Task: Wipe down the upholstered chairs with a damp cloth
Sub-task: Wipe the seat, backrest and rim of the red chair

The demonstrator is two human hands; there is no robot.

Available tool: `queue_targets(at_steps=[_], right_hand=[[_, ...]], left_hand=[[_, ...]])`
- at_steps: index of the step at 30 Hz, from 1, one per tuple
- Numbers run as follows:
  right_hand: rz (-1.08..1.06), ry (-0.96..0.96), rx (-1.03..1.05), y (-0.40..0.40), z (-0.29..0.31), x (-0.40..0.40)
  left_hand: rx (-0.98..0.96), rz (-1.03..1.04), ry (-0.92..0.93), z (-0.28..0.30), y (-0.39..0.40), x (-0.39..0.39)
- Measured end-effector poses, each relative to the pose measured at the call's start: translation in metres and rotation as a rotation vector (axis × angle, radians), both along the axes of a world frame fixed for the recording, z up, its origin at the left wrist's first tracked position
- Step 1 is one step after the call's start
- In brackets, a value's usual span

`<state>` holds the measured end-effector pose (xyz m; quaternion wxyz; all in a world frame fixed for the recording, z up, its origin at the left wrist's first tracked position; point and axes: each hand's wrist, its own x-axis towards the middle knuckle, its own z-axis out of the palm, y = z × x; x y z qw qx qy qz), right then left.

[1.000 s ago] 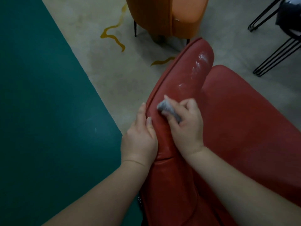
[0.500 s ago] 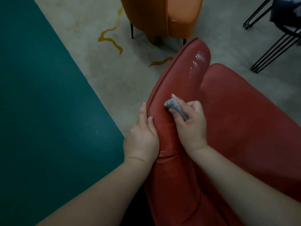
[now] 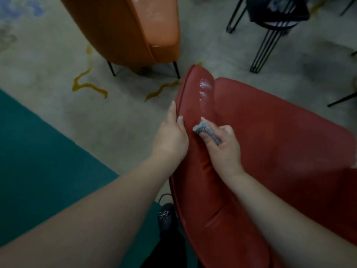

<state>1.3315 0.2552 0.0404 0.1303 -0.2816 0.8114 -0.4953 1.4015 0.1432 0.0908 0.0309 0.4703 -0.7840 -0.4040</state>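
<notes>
Pinching a soft, limp damp cloth (image 3: 206,131) in right hand (image 3: 224,149) fingers against slick red chair (image 3: 270,136), left hand (image 3: 171,140) fingers pressed together, steadying armrest edge.

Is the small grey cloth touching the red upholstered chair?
Touching. The head view shows the small grey cloth, gripped by the right hand, pressed against the red upholstered chair.
</notes>
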Motion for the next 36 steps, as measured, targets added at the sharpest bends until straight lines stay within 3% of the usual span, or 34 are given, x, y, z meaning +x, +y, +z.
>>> queue_targets(at_steps=[6,12,19,26,32,36], right_hand=[[-0.096,0.011,-0.059,-0.018,-0.011,-0.007],[-0.169,-0.051,-0.083,-0.072,-0.017,-0.073],[-0.045,-0.067,-0.111,-0.033,-0.018,-0.038],[-0.073,-0.057,-0.095,-0.088,-0.023,-0.091],[0.048,-0.035,-0.166,-0.047,-0.022,-0.051],[0.009,0.016,-0.119,-0.081,-0.024,-0.083]], left_hand=[[-0.049,-0.007,0.046,-0.012,-0.013,-0.022],[-0.163,-0.109,-0.009,-0.017,-0.014,-0.021],[-0.174,-0.144,-0.099,-0.015,-0.013,-0.022],[-0.206,-0.139,-0.173,-0.014,-0.014,-0.026],[-0.201,-0.137,-0.204,-0.012,-0.014,-0.026],[-0.226,-0.13,-0.225,-0.012,-0.014,-0.026]])
